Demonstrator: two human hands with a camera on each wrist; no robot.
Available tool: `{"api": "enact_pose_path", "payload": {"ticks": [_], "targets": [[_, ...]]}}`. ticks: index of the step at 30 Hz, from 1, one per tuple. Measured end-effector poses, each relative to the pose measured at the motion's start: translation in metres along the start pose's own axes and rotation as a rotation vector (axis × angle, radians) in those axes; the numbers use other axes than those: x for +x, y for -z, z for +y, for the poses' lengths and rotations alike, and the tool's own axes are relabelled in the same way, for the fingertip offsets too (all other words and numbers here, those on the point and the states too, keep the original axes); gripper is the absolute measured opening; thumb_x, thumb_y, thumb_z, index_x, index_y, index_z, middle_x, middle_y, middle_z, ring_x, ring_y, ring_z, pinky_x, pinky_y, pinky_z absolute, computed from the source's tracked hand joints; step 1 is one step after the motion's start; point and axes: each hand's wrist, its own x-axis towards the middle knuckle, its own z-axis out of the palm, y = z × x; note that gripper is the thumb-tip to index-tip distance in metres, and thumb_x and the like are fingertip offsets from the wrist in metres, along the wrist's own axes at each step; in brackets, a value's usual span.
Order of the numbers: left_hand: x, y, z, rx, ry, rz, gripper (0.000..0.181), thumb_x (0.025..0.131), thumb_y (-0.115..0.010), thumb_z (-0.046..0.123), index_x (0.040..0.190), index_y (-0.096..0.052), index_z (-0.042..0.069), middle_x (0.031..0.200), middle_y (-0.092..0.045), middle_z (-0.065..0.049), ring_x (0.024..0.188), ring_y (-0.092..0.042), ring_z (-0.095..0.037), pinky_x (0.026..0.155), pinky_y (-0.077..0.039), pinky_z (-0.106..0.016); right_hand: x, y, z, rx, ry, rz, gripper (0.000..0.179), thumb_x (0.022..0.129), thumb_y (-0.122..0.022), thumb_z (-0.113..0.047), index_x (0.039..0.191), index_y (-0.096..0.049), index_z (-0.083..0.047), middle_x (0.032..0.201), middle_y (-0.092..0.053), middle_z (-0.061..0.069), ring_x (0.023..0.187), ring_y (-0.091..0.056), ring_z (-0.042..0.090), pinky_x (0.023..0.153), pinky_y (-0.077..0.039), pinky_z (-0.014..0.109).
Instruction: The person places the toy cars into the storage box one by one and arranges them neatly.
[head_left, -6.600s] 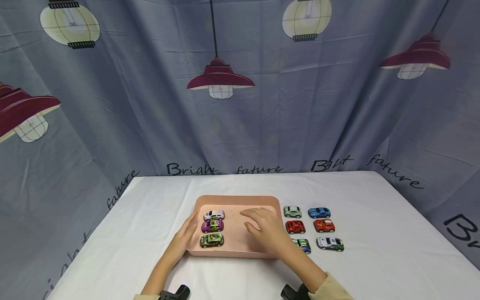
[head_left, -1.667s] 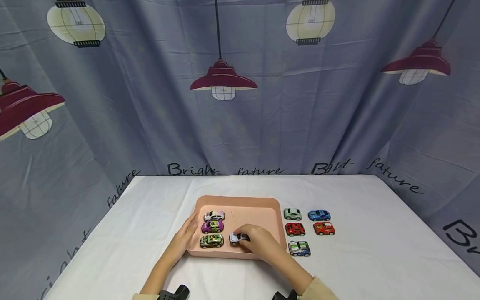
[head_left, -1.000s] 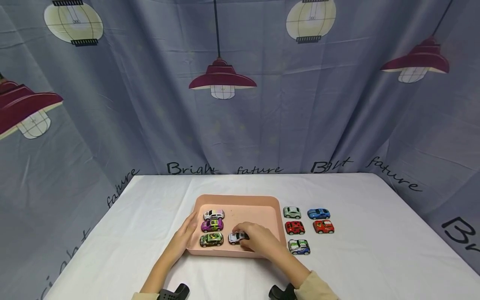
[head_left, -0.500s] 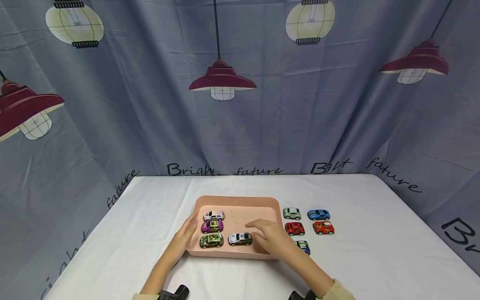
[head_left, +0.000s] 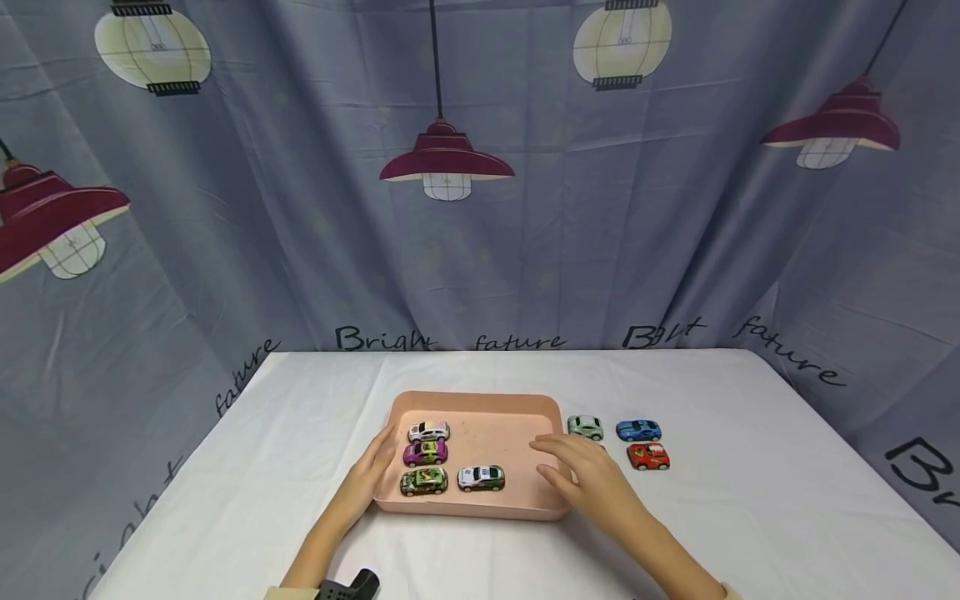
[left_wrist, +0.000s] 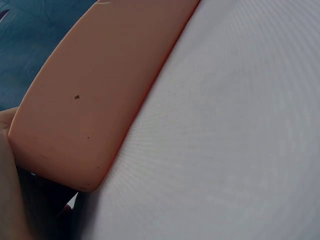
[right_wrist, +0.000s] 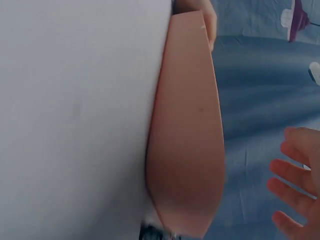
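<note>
My left hand (head_left: 365, 473) rests along the left side of a peach-coloured tray (head_left: 517, 504), its fingers straight against the wall. Over the tray's right rim hovers my right hand (head_left: 588, 482), fingers spread and holding nothing. Inside the tray, a white-and-pink toy car (head_left: 428, 431), a purple toy car (head_left: 425, 452) and a green camouflage toy car (head_left: 423, 481) form a column at the left. A white-and-green toy car (head_left: 481, 477) sits right of the camouflage one. In the right wrist view, the right hand's loose fingers (right_wrist: 292, 172) show beside the tray wall.
On the white tablecloth right of the tray stand a pale green toy car (head_left: 585, 427), a blue toy car (head_left: 638, 430) and a red toy car (head_left: 648, 456). My right hand hides most of another red car and the car in front of it. A grey-blue curtain (head_left: 480, 267) hangs behind.
The white-and-green car went from the table's right side into the tray, where the right hand let it go. That hand has since moved right to the rim. The left hand stays put.
</note>
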Motion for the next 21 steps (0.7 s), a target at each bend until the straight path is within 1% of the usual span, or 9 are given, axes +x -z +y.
{"api": "enact_pose_path", "payload": {"ticks": [4,8,15,18,21], "targets": [[0.0,0.0,0.0,0.005,0.0,-0.001,0.051,0.096,-0.035,0.044,0.144,-0.026,0.026,0.15,-0.023,-0.012,0.138,-0.018,-0.037,0.109,-0.012,-0.061,-0.009,0.009,0.012,-0.049,0.037,0.03,0.033,0.075,-0.073,-0.02,0.107,-0.066,-0.018,0.11,-0.066,-0.002,0.105,-0.059,0.021,0.091,-0.047,0.045],[0.0,0.0,0.0,0.009,-0.008,0.002,0.051,0.096,-0.035,0.042,0.144,-0.027,0.026,0.15,-0.024,-0.012,0.138,-0.019,-0.037,0.109,-0.012,-0.061,-0.019,0.018,0.026,-0.078,0.048,0.04,0.037,0.073,-0.074,-0.018,0.109,-0.065,-0.016,0.112,-0.065,0.0,0.105,-0.058,0.021,0.092,-0.044,0.047],[-0.002,0.001,0.001,0.007,-0.025,0.007,0.049,0.097,-0.035,0.04,0.144,-0.027,0.025,0.15,-0.023,-0.012,0.138,-0.019,-0.037,0.109,-0.012,-0.06,-0.029,0.031,0.052,-0.109,0.012,0.06,0.04,0.073,-0.073,-0.016,0.113,-0.063,-0.014,0.115,-0.063,0.002,0.107,-0.057,0.024,0.093,-0.04,0.047],[-0.003,0.0,0.002,0.005,-0.025,0.004,0.049,0.097,-0.035,0.039,0.144,-0.027,0.026,0.151,-0.023,-0.011,0.138,-0.018,-0.037,0.109,-0.012,-0.061,-0.033,0.034,0.064,-0.118,-0.014,0.062,0.041,0.073,-0.073,-0.014,0.113,-0.063,-0.012,0.116,-0.062,0.004,0.105,-0.057,0.026,0.091,-0.04,0.046],[-0.003,0.0,0.002,0.01,-0.021,0.004,0.049,0.097,-0.035,0.04,0.144,-0.027,0.026,0.151,-0.023,-0.012,0.138,-0.018,-0.037,0.109,-0.012,-0.062,-0.035,0.036,0.077,-0.107,-0.043,0.052,0.04,0.074,-0.073,-0.012,0.113,-0.064,-0.011,0.116,-0.062,0.007,0.104,-0.057,0.029,0.089,-0.041,0.048]]}}
